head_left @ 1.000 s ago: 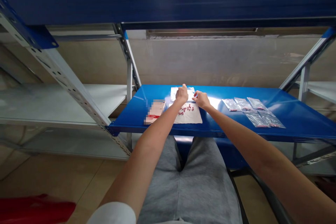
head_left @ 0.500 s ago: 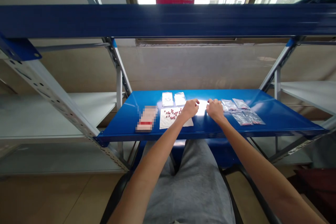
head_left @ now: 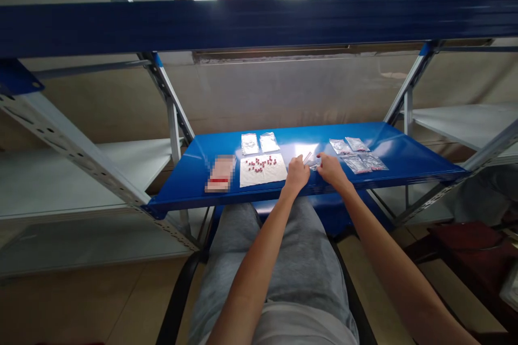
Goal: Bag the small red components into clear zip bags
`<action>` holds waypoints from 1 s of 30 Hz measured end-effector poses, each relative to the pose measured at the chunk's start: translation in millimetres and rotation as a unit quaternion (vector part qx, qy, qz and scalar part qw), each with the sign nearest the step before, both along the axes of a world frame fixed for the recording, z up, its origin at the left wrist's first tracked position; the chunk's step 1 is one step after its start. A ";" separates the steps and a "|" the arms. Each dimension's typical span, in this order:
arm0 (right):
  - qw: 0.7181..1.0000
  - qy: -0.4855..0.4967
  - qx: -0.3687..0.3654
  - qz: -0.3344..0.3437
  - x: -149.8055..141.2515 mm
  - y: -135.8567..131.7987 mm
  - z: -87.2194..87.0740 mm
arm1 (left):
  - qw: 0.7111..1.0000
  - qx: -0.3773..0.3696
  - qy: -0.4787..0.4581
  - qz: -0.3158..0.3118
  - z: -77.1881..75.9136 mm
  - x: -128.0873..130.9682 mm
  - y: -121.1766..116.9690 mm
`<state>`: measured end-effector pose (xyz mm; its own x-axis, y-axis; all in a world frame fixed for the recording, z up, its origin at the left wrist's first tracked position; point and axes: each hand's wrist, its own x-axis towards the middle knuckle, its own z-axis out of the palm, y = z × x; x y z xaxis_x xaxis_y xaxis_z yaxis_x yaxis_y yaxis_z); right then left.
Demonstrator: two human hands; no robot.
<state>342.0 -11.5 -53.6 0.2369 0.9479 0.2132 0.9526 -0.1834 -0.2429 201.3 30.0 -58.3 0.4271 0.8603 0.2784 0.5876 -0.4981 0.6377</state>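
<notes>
Near the front of the blue table, my left hand is closed on a small clear plastic bag, whose edge sticks up past the fingers. Just right of it, my right hand has its fingers curled in a pinch at the bag's other side; the bag's contents are too small to make out. To the left of my left hand lies a white cloth with several small dark red beads scattered over it. Right of my right hand are several clear bags with reddish bits inside.
Two flat packs of clear bags lie behind the cloth. A blurred-out pinkish flat object is at the left. The blue table stands between metal rack posts, with a blue beam across above it.
My hands have come closer together, and a clear bag now shows between them. My left hand has moved off the cloth's right side. The whole view has shifted and tilted slightly.
</notes>
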 end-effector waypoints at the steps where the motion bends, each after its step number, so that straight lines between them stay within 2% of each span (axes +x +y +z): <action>1: 1.000 0.007 -0.014 0.019 2.4 -2.3 2.1 | 1.000 -0.003 0.000 0.004 -0.6 0.0 -1.7; 5: 0.995 0.028 -0.052 0.081 10.9 -11.8 10.0 | 1.000 -0.017 -0.008 0.009 -1.3 1.0 -8.9; 10: 0.992 0.060 -0.050 0.103 11.1 -19.8 16.0 | 0.998 -0.039 -0.038 0.016 2.7 -5.2 -20.4; 13: 0.988 0.093 -0.042 0.112 7.0 -23.9 24.9 | 0.990 -0.077 -0.117 0.019 8.3 -13.2 -27.6; 16: 0.981 0.140 -0.028 0.130 0.6 -30.4 40.3 | 0.960 -0.153 -0.236 0.012 15.3 -22.3 -32.9; 19: 0.955 0.248 -0.029 0.158 -8.0 -39.3 56.1 | 0.923 -0.216 -0.317 -0.005 21.1 -31.5 -36.5; 22: 0.904 0.386 -0.042 0.179 -16.7 -48.0 66.4 | 0.899 -0.239 -0.367 -0.024 24.9 -39.7 -40.3; 24: 0.879 0.437 -0.052 0.186 -21.2 -51.9 70.1 | 0.892 -0.242 -0.379 -0.039 26.3 -43.8 -43.2; 27: 0.866 0.459 -0.059 0.187 -26.0 -54.7 73.6 | 0.885 -0.248 -0.387 -0.068 27.0 -47.0 -47.8; 30: 0.870 0.458 -0.053 0.176 -30.2 -55.9 77.1 | 0.880 -0.248 -0.394 -0.092 28.2 -49.3 -51.9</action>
<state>311.8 -67.4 23.5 -0.0483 0.9988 -0.0058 0.3696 0.0124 -0.9291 151.9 -21.9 -30.1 0.4141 0.8959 0.1609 -0.1969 -0.0844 0.9768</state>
